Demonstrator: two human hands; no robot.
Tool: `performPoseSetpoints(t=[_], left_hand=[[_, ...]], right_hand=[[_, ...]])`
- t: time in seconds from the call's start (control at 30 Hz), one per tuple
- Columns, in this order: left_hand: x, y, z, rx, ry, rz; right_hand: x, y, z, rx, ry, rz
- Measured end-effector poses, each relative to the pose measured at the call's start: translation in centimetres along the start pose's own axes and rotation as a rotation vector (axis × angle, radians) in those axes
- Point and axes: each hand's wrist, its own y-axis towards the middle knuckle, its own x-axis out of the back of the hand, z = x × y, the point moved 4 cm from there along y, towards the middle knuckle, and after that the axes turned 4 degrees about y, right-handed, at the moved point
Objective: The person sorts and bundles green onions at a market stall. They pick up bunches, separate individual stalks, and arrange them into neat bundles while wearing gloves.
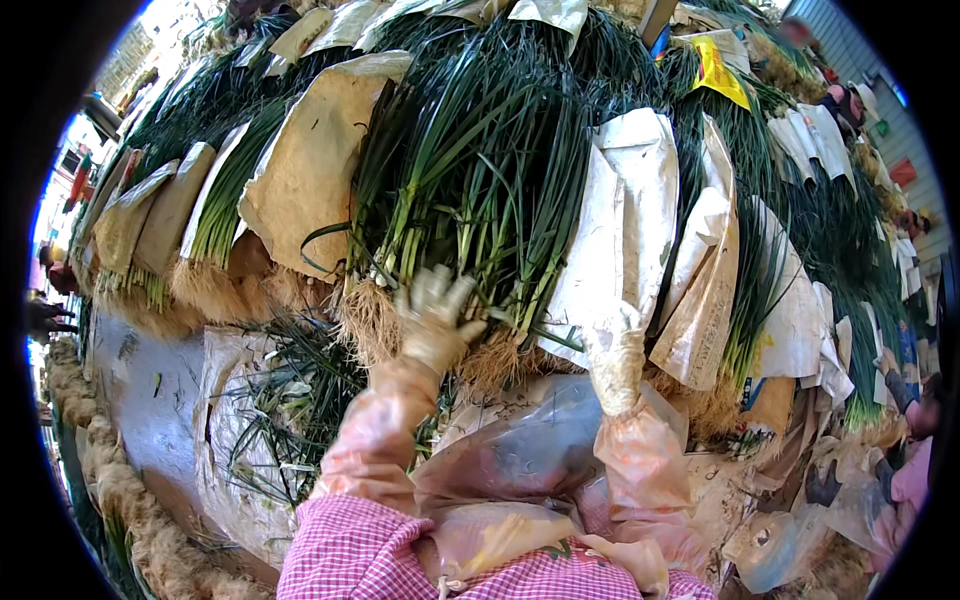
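My left hand (439,319), in a soiled pale glove and blurred by motion, spreads its fingers over the stem bases of loose green onions (472,202). Tan roots (367,319) fan out beside and under that hand. To the right, my gloved right hand (615,356) lies at the lower part of a creased white woven-plastic sheet (630,202). Its fingertips overlap the sheet, and whether they grip it is unclear. A stained tan sheet (322,157) stands at the left of the loose onions, covering part of the pile.
Trimmed green leaves (292,405) litter a pale sheet at lower left, by a wet floor (154,405). Clear plastic (517,442) lies before my body. More onion bunches (240,180) between sheets line the left. A co-worker's arm (900,390) shows at far right.
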Motion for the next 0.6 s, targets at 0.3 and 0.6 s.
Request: performPoseSetpoints(t=[0.3,0.6], left_hand=[[6.6,2.0,13.0,0.022,-0.838,-0.227],[4.5,2.5,16.0,0.403,-0.886,-0.135]], right_hand=[[1.3,-3.2,1.2,0.054,0.101,0.069],[-2.1,-5.0,5.6,-0.052,0.392,0.412]])
